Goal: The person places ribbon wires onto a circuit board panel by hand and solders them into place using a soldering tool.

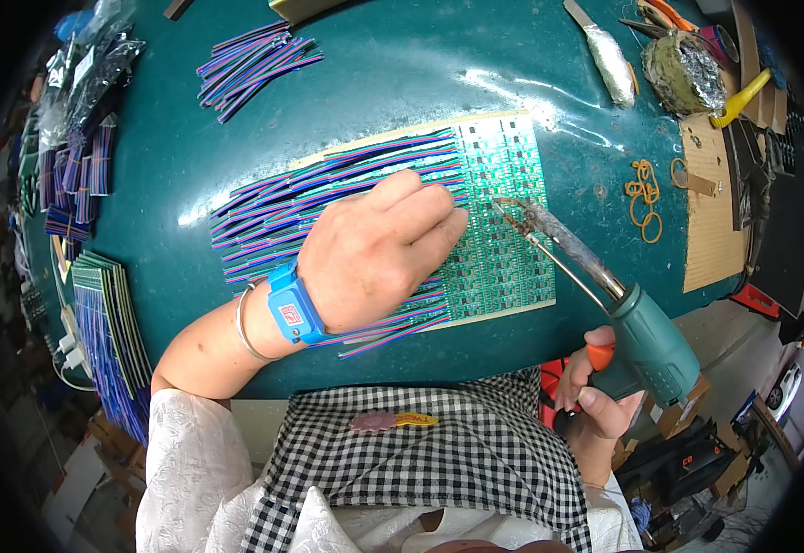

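My left hand (pixel 383 244) is closed over a green circuit board panel (pixel 512 267), its fingers curled and pressed together near the inner ends of the wires. What its fingertips pinch, if anything, is hidden beneath them. Rows of blue, red and black ribbon wires (pixel 273 203) run left from the panel. In my right hand (pixel 595 396) is a green soldering gun (pixel 655 346), gripped by its handle with fingers at the orange trigger. Its tip and thin feed tube reach over the panel, just right of my left fingers. A blue wrist strap (pixel 293 302) circles my left wrist.
Loose ribbon wires (pixel 259 64) lie at the far left of the green table (pixel 393 69). Stacked wired boards (pixel 111 323) and plastic bags (pixel 88 69) line the left side. Rubber bands (pixel 643 198), a foil-wrapped tool (pixel 609 64) and a round crusted tin (pixel 687 74) sit right.
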